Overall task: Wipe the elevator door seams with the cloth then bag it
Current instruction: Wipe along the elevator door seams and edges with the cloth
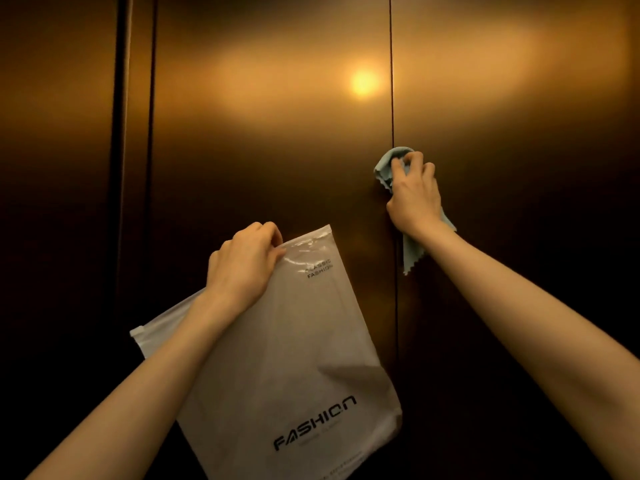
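My right hand [414, 194] grips a light blue cloth [388, 164] and holds it against the centre seam [392, 98] of the bronze elevator doors. One corner of the cloth hangs below my wrist. My left hand [242, 268] pinches the top edge of a frosted white zip bag [294, 358] printed "FASHION". The bag hangs tilted in front of the left door panel, its zip edge running from upper right to lower left.
A second vertical seam [151, 133] and the door frame edge [121, 133] run down the left side. A ceiling light reflects as a bright spot [363, 82] on the left door panel near the centre seam.
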